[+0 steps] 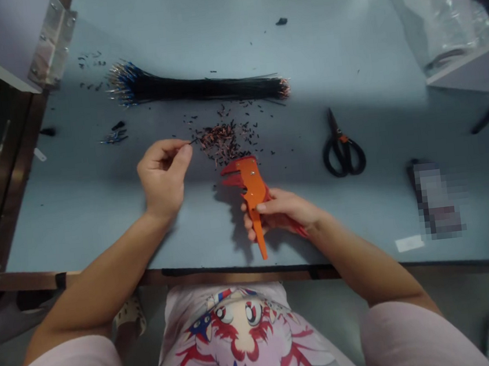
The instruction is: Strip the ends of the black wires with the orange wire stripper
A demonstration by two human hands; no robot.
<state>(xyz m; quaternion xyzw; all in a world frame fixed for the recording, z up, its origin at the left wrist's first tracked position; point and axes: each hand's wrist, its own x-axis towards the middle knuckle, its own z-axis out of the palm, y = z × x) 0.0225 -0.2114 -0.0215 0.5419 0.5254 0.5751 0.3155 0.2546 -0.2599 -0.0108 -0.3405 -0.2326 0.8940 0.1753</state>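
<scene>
My left hand (164, 180) pinches the end of a thin black wire (192, 142) between thumb and fingers, right beside a heap of short cut wire pieces with copper ends (221, 141). My right hand (283, 212) grips an orange self-adjusting wire stripper (253, 191) upright, its jaws just below the heap. Farther up the table, a long bundle of black wires (195, 88) lies crosswise, with blue-marked ends at the left and copper ends at the right. Black-handled scissors (343, 150) lie to the right of my right hand.
The pale blue table (100, 221) has a wooden front edge and black scraps scattered on it. A few blue-tipped wires (114, 137) lie at the left. A clear plastic bag (440, 11) and a white box (469, 72) stand at the back right, near a pixelated object (433, 198).
</scene>
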